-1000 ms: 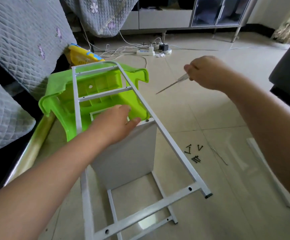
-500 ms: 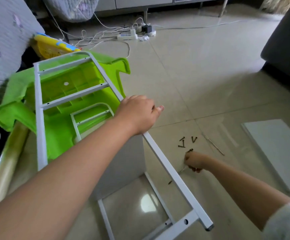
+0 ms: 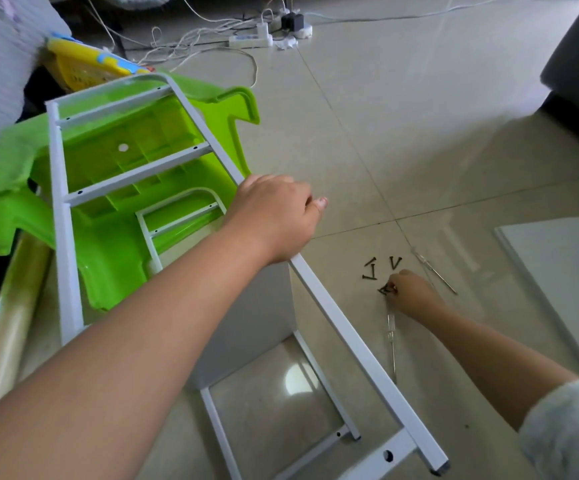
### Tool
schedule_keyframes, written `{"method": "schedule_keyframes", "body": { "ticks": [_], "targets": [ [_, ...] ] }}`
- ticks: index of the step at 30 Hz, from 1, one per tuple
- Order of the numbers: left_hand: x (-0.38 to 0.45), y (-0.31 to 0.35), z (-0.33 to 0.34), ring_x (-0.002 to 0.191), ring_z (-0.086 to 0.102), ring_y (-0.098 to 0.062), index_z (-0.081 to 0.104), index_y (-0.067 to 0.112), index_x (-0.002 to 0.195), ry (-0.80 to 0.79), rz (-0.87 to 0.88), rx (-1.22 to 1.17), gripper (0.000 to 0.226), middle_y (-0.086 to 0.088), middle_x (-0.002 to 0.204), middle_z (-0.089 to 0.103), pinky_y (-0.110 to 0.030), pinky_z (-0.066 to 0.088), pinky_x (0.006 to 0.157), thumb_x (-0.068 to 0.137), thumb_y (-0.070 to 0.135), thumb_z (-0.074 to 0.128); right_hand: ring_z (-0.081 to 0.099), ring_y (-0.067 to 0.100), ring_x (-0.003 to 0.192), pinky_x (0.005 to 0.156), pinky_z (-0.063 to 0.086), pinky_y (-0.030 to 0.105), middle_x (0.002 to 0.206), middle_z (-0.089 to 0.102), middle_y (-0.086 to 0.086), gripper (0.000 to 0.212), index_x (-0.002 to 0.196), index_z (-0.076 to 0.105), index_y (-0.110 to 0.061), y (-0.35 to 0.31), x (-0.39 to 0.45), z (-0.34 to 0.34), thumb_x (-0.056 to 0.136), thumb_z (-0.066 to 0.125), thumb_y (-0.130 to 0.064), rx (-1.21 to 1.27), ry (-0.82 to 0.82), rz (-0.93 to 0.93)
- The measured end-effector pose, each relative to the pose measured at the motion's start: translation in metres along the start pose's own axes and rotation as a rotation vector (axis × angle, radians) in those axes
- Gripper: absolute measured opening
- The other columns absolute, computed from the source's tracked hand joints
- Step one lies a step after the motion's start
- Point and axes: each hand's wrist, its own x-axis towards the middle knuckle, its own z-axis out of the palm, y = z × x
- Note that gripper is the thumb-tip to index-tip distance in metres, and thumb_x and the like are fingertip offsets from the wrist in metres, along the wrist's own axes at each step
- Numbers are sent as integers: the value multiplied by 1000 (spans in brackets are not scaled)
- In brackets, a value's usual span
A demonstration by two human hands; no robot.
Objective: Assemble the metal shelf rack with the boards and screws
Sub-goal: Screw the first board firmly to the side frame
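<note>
Reached farther into screws point(image 3: 381, 277) on floor with right hand point(image 3: 411, 294), fingertips pinching one beside dropped screwdriver point(image 3: 392, 344); left hand point(image 3: 274, 216) gripping frame rail point(image 3: 350, 337) above board point(image 3: 246, 313), risking frame tipping if loosened.

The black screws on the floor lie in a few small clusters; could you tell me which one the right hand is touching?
The nearest cluster, at the right hand's fingertips; the other two lie beyond it, untouched.

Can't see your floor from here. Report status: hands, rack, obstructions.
Left hand grips rack rail. Right hand at loose screws, pinch unclear. Screwdriver on floor. Nothing blocking.
</note>
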Motion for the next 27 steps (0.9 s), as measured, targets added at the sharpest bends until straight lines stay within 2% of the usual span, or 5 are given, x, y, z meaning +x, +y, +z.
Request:
{"method": "schedule_keyframes", "body": {
  "ticks": [12, 15, 18, 20, 27],
  "targets": [
    [1, -1, 3, 112, 49, -25, 59, 13, 112, 2, 2, -13, 38, -8, 114, 59, -29, 28, 95, 98, 35, 32, 54, 28, 110, 83, 45, 28, 119, 55, 13, 27, 113, 54, -4, -22, 7, 1, 92, 39, -11, -197, -50, 11],
    [1, -1, 2, 111, 49, -25, 59, 14, 111, -9, 0, -10, 38, -7, 112, 60, -30, 28, 95, 98, 35, 32, 56, 29, 106, 69, 39, 26, 113, 58, 13, 12, 78, 48, -12, -28, 3, -7, 89, 45, -12, -174, -49, -5],
    [2, -2, 2, 110, 50, -26, 60, 12, 109, -16, -1, -28, 38, -8, 111, 60, -30, 29, 94, 98, 35, 32, 54, 28, 90, 57, 31, 23, 85, 58, 6, 35, 59, 27, -19, -35, -5, -28, 85, 50, -12, -118, -20, -50],
    [1, -3, 2, 107, 52, -27, 61, 9, 107, -3, 9, -97, 43, -10, 109, 61, -30, 30, 91, 98, 38, 29, 46, 23, 77, 49, 28, 24, 66, 45, 1, 34, 58, 30, -19, -44, -15, -49, 83, 52, -11, -10, 11, -58],
    [-26, -24, -30, 115, 47, -27, 57, 3, 116, -46, 94, -343, 54, -14, 119, 57, -30, 30, 93, 88, 40, 28, 48, 22, 72, 63, 41, 33, 75, 51, 6, 5, 80, 49, -7, -106, -84, -134, 85, 50, -8, 273, 226, -109]
  ]
}}
